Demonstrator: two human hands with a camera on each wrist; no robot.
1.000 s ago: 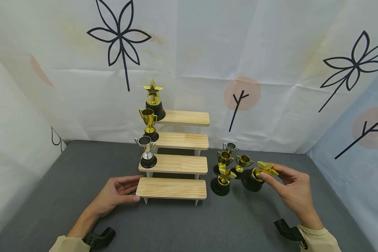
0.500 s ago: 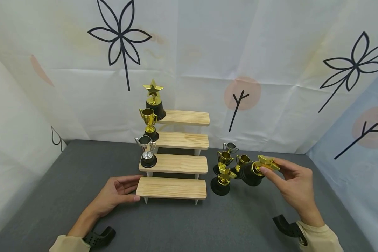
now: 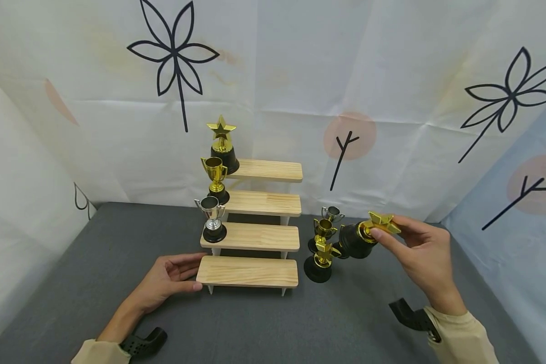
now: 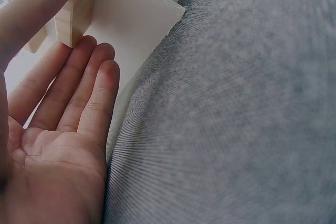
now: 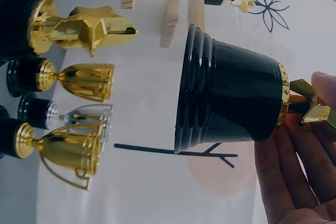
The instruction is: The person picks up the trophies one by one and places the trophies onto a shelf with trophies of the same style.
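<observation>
My right hand [image 3: 429,255] pinches a gold star trophy [image 3: 357,240] by its star, lifted above the table and tilted, its black base pointing left. In the right wrist view, that black base [image 5: 231,93] fills the middle. My left hand [image 3: 166,280] rests at the left end of the lowest step of a wooden tiered stand [image 3: 247,271]; in the left wrist view its fingers [image 4: 94,103] lie nearly straight by the board's end. Left on the upper steps stand a gold star trophy [image 3: 223,146], a gold cup trophy [image 3: 216,177] and a silver cup trophy [image 3: 213,217].
Right of the stand, a star trophy [image 3: 319,263], a gold cup trophy [image 3: 324,230] and a silver cup trophy [image 3: 332,213] stand on the grey table [image 3: 346,323]. Another gold cup [image 5: 68,148] shows in the right wrist view. A patterned cloth [image 3: 291,65] hangs behind.
My right hand has raised the star trophy and moved it slightly left and back, so it now covers a gold cup trophy in the head view. My left hand has stayed put.
</observation>
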